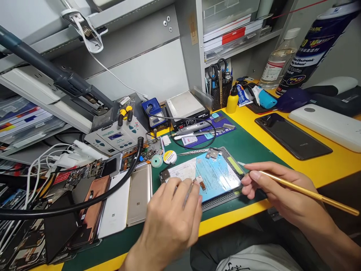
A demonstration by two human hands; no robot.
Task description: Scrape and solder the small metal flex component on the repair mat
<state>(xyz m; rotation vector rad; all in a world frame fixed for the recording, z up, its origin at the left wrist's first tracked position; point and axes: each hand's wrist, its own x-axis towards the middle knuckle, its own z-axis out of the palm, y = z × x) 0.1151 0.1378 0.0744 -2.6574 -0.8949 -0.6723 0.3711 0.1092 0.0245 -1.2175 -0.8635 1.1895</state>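
My left hand [175, 210] is closed with its fingers bent over the blue-and-white work pad [216, 173]. Between those fingers shows a slim grey metal tool, apparently tweezers [186, 196], mostly hidden. At the fingertips lies a small silver part with a brown ribbon [200, 182]. My right hand [282, 184] pinches a craft knife [299, 188] with a gold handle; its pale blade points left, just beyond the pad's right edge. A small circuit board piece [213, 153] rests at the pad's far edge, and a dark phone part [164, 175] sits at its left corner.
Another pair of tweezers [193, 152] and a round tin [169, 157] lie behind the pad. Phone backs [139, 195] are at left, under a black hose [124, 178]. A rework station [117, 137] stands behind. A dark phone [293, 135] lies at right.
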